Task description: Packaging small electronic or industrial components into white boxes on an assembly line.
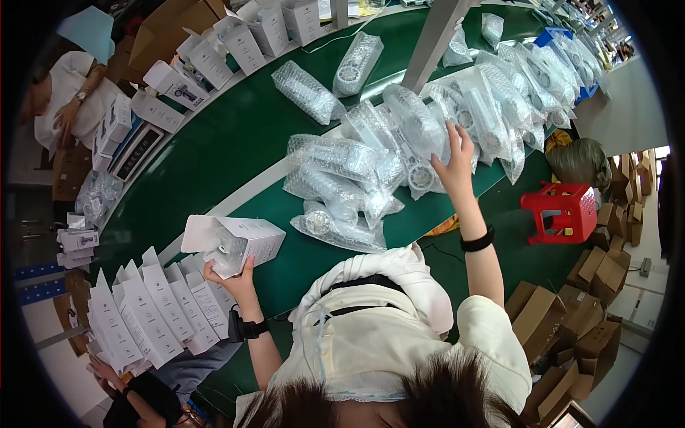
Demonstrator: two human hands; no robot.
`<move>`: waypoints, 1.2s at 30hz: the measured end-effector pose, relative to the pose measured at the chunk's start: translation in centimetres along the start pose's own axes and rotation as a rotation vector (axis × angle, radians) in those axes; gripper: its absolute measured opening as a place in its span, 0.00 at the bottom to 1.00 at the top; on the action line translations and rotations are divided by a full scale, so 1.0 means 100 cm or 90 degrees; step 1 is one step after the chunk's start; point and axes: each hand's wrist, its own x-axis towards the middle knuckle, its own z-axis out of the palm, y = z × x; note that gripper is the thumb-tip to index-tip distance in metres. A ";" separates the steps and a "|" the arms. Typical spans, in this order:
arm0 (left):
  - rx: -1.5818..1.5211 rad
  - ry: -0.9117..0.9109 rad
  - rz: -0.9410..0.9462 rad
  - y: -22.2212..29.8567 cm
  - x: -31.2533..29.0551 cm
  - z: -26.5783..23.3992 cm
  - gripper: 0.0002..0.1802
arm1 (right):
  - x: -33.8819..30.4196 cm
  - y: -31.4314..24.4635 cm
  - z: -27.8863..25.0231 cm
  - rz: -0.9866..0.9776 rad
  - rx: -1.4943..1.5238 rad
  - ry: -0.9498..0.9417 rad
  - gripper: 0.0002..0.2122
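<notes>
My left hand (237, 280) grips the lower edge of a white carton (262, 245), which lies tilted on the green bench with its open end toward the left. Clear bubble wrap (227, 251) shows inside that end. To the right, my right hand (457, 162) is open, fingers spread, at the edge of a bubble-wrapped package (416, 120) in a long pile. Whether the fingertips touch it I cannot tell. Nearer the carton lie several more bubble-wrapped packages (341, 227); grey-white round parts show through some of the wraps.
Several open white cartons (153, 310) stand in a row at the left. Beyond the bench runs a green conveyor (214, 160) carrying two wrapped packages (308, 93). A metal post (437, 43) rises behind the pile. A red stool (560, 212) and brown cardboard boxes (539, 317) are at the right. Co-workers sit at the left.
</notes>
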 end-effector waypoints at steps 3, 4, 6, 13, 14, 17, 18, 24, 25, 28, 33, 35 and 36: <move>-0.070 -0.011 -0.003 0.008 -0.002 0.001 0.43 | -0.018 -0.028 0.005 -0.088 0.117 0.040 0.32; -0.090 -0.018 0.034 0.006 -0.002 -0.003 0.44 | -0.020 -0.040 0.011 -0.117 0.183 -0.024 0.32; -0.128 -0.030 0.109 0.005 -0.003 -0.010 0.47 | -0.016 -0.060 0.033 -0.152 0.250 -0.089 0.31; -0.141 -0.175 -0.013 0.015 -0.008 -0.023 0.59 | 0.022 -0.077 0.068 -0.069 0.107 -0.311 0.31; -0.016 -0.219 0.039 0.011 -0.009 -0.023 0.61 | 0.017 -0.085 0.066 -0.131 0.116 -0.348 0.32; 0.046 -0.167 0.027 0.000 -0.007 -0.012 0.63 | 0.016 -0.097 0.063 -0.254 0.130 -0.422 0.35; 0.078 -0.144 0.020 0.000 -0.005 -0.010 0.64 | 0.023 -0.097 0.061 -0.241 0.197 -0.497 0.33; 0.025 -0.147 0.000 -0.002 0.007 -0.009 0.63 | 0.025 -0.089 0.085 -0.077 0.623 -0.868 0.21; 0.012 -0.156 -0.002 -0.004 0.009 -0.011 0.63 | 0.032 -0.088 0.088 -0.083 0.621 -0.871 0.21; -0.028 -0.126 -0.002 -0.010 0.008 -0.015 0.62 | 0.067 -0.086 0.099 -0.240 0.126 -0.495 0.18; 0.012 -0.080 0.109 -0.032 -0.002 -0.010 0.54 | 0.086 -0.046 0.123 -0.448 -0.195 -0.441 0.13; 0.023 -0.113 0.090 -0.020 0.005 -0.014 0.48 | 0.091 -0.054 0.107 -0.561 -0.042 -0.360 0.12; 0.015 -0.173 0.080 -0.011 0.011 -0.013 0.43 | 0.092 -0.055 0.100 -0.577 -0.036 -0.361 0.12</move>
